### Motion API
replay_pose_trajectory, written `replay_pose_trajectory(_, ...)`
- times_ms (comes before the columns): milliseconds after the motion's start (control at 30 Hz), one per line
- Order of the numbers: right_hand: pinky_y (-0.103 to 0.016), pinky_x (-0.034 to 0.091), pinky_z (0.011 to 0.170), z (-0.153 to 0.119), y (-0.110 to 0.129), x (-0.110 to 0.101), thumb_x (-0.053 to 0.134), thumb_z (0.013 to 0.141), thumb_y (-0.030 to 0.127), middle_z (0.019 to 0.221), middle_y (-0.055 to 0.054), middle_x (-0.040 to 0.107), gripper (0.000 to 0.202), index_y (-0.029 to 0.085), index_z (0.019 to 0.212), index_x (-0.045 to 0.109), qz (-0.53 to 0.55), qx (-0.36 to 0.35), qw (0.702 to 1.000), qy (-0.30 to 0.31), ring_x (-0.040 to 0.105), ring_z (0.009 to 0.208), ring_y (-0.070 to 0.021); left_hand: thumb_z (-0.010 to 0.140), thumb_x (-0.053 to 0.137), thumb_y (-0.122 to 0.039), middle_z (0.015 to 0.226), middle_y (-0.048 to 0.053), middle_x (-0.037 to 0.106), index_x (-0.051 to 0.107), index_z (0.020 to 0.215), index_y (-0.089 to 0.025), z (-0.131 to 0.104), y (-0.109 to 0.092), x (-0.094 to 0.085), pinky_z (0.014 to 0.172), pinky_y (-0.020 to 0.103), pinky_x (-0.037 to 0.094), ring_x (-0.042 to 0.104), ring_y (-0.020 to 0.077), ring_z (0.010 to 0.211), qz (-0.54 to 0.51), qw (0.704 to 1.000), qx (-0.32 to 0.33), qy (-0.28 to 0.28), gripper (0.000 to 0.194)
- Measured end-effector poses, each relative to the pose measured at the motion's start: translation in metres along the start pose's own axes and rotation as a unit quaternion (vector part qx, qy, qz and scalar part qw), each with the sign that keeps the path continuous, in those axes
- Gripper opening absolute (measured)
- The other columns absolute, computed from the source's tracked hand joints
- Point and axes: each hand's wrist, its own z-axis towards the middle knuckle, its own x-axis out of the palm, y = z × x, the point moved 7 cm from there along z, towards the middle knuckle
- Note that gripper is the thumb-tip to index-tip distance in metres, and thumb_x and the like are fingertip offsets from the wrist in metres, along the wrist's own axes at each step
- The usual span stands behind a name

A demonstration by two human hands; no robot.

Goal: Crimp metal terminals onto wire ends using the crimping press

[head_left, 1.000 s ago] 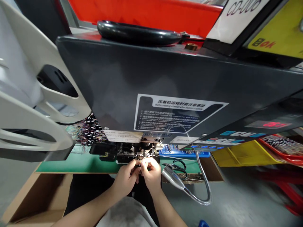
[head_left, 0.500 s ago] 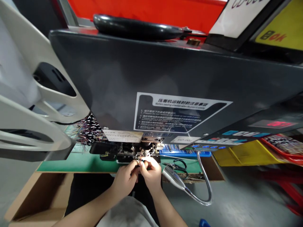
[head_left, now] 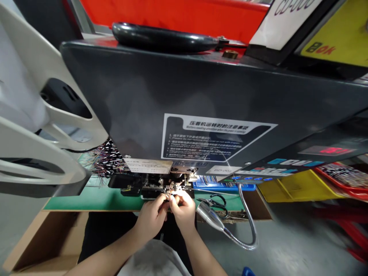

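Note:
Both hands meet at the front of the press mechanism [head_left: 161, 186], under the big dark machine housing [head_left: 201, 88]. My left hand [head_left: 153, 215] is closed, its thumb and forefinger pinched by the metal parts. Right beside it, my right hand [head_left: 183, 211] is pinched too, with its fingertips in the bright light. A thin reddish wire [head_left: 170, 190] shows at the fingertips; which hand grips it is hard to tell, and its end is hidden among the fingers and the mechanism.
A flexible metal lamp [head_left: 211, 216] and black-handled scissors [head_left: 218, 201] are right of my hands. Bundled wires [head_left: 107, 159] lie left on the green tabletop [head_left: 94, 199]. A blue tray [head_left: 224, 186] sits behind, a yellow bin [head_left: 299, 188] further right, a reel [head_left: 71, 149] at left.
The view has shifted slightly, moving the machine's upper parts a little down and left. Both hands keep nearly the same pinched pose at the mechanism.

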Motion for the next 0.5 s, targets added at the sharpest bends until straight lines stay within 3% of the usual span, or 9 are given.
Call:
replay_pose_trajectory(200,-0.022,0.038,0.043,-0.0007,0.0012,-0.0013,0.066,0.085,0.023,0.050,0.011,0.038,0.008,0.020,0.086,0.059,0.002,0.004,1.000,0.007,0.038,0.040,-0.0093,0.097,0.040,-0.021,0.056,-0.005,0.060,0.059,0.102,-0.023,0.0000,-0.0013,0.0006,0.058,0.022,0.042,0.062,0.0145,0.054,-0.005,1.000,0.009,0.020,0.020)
replay_pose_trajectory(367,-0.022,0.038,0.043,0.0014,0.0038,-0.0007,0.063,0.086,0.024,0.051,0.010,0.037,0.006,0.019,0.085,0.061,0.008,0.009,1.000,0.019,0.038,0.040,-0.0090,0.097,0.042,-0.020,0.055,-0.005,0.060,0.055,0.088,-0.022,0.0009,-0.0008,0.0035,0.056,0.021,0.040,0.061,0.0136,0.052,-0.007,0.999,0.005,0.036,0.016)
replay_pose_trajectory(500,-0.022,0.039,0.042,0.0012,0.0000,-0.0013,0.062,0.087,0.026,0.051,0.010,0.036,0.008,0.018,0.087,0.063,0.014,0.016,1.000,0.020,0.038,0.039,-0.0089,0.096,0.042,-0.020,0.056,-0.005,0.060,0.055,0.088,-0.022,0.0011,-0.0006,0.0046,0.056,0.021,0.040,0.061,0.0138,0.053,-0.007,0.999,0.005,0.041,0.015)
